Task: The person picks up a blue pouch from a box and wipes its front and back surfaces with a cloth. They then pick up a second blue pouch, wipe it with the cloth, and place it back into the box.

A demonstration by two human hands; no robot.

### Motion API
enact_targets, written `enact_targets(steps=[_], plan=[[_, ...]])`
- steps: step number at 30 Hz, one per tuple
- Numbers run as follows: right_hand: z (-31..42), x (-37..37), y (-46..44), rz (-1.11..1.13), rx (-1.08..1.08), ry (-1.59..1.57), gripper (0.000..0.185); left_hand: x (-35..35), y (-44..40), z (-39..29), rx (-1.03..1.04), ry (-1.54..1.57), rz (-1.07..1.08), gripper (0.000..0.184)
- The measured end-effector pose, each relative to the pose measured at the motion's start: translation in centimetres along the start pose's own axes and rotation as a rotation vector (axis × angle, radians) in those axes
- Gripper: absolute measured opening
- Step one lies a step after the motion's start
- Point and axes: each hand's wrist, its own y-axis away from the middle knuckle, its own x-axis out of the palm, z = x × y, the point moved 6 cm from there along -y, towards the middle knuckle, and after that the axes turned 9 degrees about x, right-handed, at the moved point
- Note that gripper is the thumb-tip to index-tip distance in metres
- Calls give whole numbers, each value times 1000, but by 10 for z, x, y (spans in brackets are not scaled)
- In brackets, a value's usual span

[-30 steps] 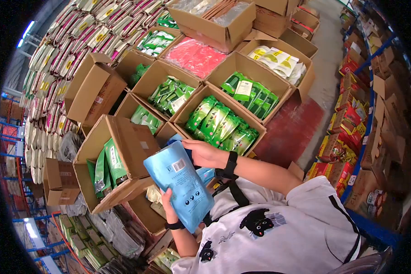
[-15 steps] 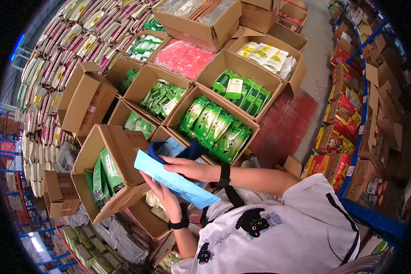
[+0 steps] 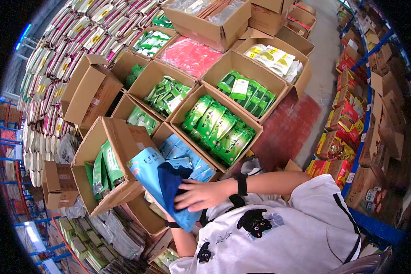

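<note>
A light blue printed pouch (image 3: 147, 165) is tilted in front of me, its printed front facing up. My left hand (image 3: 169, 218) supports it from below; the pouch hides most of that hand's fingers. Across the pouch lies a dark blue cloth (image 3: 167, 183), under my right hand (image 3: 200, 193), whose fingers press it against the pouch. Just beyond my hands stands a carton holding more light blue pouches (image 3: 194, 157).
Open cartons surround my hands: one with green packets (image 3: 214, 130), another with green pouches (image 3: 109, 166) on the left. Red packaging (image 3: 192, 55) lies farther back. Stacked bags (image 3: 84, 34) rise at the left; a stocked shelf (image 3: 351, 123) runs along the right.
The pouch has turned over from its text-covered back to its printed front. My right hand and the dark blue cloth have moved from its far edge onto its face.
</note>
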Motion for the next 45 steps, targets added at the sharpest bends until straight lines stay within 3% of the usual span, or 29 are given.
enact_targets(steps=[2,4,9,14,17,19,20,21,23,24,27,31,35,39,40,41,43,45], plan=[[13,-9,-3,-7,-34,85,39,31,5,16,-137,-284,-155,69],[22,-22,-8,-135,-90,260,33,47,2,19,-140,-336,-175,70],[20,-60,-37,-359,19,453,31,72,-10,11,-28,-421,-272,71],[-17,-86,-59,-693,146,333,42,71,3,14,4,-447,-380,72],[-24,-65,-59,-585,112,315,44,59,4,12,16,-685,-302,73],[-21,-42,-50,-487,125,362,45,61,1,18,60,-325,-341,74],[-16,-33,-43,-415,127,339,44,83,-9,25,-21,138,252,74],[-11,-25,-37,-343,127,314,43,71,-9,15,-20,141,248,74],[-9,0,-24,-293,27,223,43,65,-11,-8,165,-624,-73,71],[-5,12,-14,-284,-19,236,42,65,-9,-9,152,-439,-491,68],[14,20,-2,-163,-104,206,40,48,-11,-23,170,-316,-457,67],[25,-5,-19,-28,-25,162,35,64,-9,-16,78,-370,-442,65],[25,-25,-35,-305,-72,356,32,62,-10,-5,93,-525,-318,65],[2,-54,-54,-411,128,501,35,48,-2,9,287,-941,-210,65],[-2,-64,-58,-482,133,504,36,63,-5,16,88,-445,-179,68],[-9,-74,-61,-554,140,506,38,73,-1,18,-35,-380,-329,73],[-33,-84,-64,-557,171,269,42,48,4,14,-84,-496,-320,75],[-51,-80,-60,-606,120,149,44,49,7,26,-91,-287,-300,73]])
